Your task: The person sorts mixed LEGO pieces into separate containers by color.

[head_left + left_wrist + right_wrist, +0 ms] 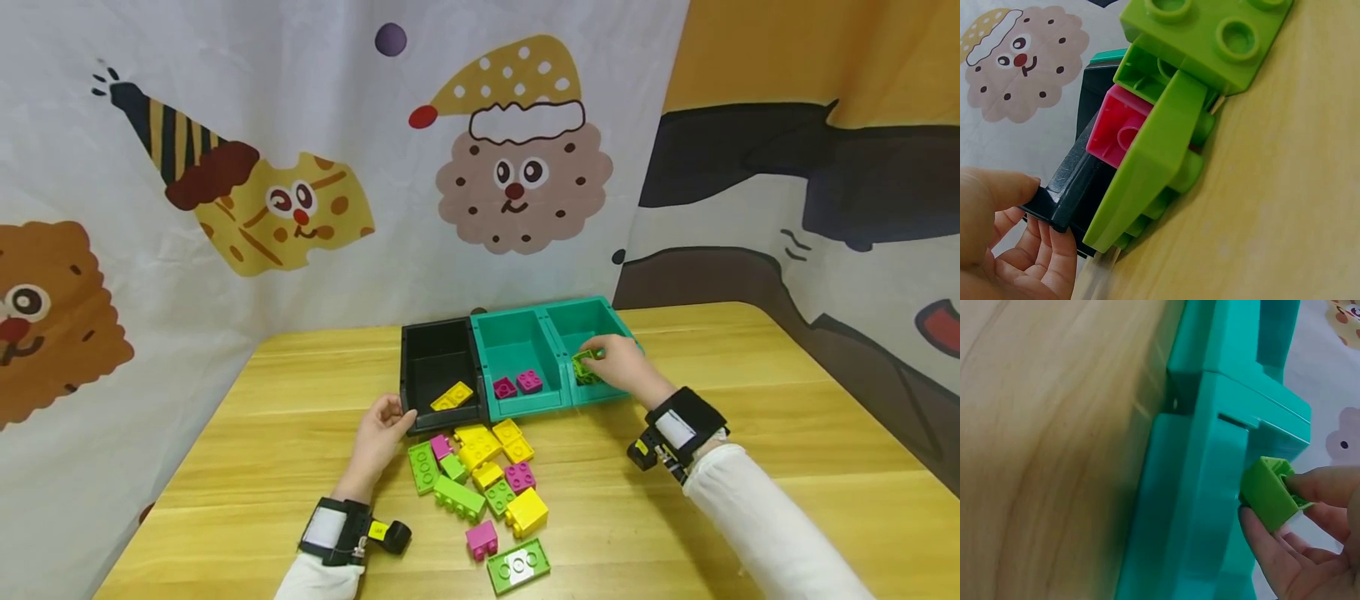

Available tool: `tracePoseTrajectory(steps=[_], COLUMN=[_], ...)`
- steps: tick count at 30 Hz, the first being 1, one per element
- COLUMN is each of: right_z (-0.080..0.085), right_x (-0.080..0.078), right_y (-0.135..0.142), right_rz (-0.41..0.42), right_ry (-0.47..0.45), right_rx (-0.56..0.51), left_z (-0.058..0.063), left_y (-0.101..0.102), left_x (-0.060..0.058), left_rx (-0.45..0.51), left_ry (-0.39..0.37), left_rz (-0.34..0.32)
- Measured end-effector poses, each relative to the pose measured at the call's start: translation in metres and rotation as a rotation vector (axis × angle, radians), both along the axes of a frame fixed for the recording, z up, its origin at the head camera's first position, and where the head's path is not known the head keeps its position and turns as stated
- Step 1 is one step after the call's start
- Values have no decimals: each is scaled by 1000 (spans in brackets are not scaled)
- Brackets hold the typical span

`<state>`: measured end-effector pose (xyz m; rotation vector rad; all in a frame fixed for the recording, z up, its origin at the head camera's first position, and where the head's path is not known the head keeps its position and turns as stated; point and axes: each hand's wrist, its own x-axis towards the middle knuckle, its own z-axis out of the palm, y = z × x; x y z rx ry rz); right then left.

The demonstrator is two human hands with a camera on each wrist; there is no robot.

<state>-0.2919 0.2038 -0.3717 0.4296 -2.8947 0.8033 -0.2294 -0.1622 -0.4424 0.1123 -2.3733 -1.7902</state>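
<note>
My right hand (617, 363) pinches a green toy brick (1269, 492) between thumb and fingers, at the front of the right-hand teal bin (600, 310). In the right wrist view the brick's hollow side faces the thumb. More green shows below the brick in the head view, but I cannot tell how many pieces. My left hand (378, 435) holds the front left corner of the black bin (435, 343), thumb on the rim and fingers beneath. One yellow brick (452, 396) lies inside that bin. The middle teal bin (517, 329) contains two magenta bricks (529, 382).
A loose pile of bricks lies in front of the bins: a long green brick (459, 498), a tall yellow brick (527, 512), a magenta brick (482, 540), a flat green brick (519, 567) and several others. A printed curtain (315, 100) hangs behind the wooden table (615, 533).
</note>
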Motion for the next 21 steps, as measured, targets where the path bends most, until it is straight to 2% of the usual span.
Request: tracePoseTrajectory(steps=[3, 6, 13, 21], right_z=[-5, -8, -11, -18], right_x=[-3, -5, -9, -11], right_y=[-2, -4, -5, -10], right_rz=[15, 10, -74, -111], right_ry=[-43, -46, -90, -37], right_rx=[10, 27, 38, 47], left_z=[1, 1, 2, 3], left_y=[0, 0, 1, 1], left_x=[1, 1, 3, 2], left_rx=[-10, -14, -31, -14], left_ry=[-6, -11, 7, -6], left_rz=[1, 5, 1, -1])
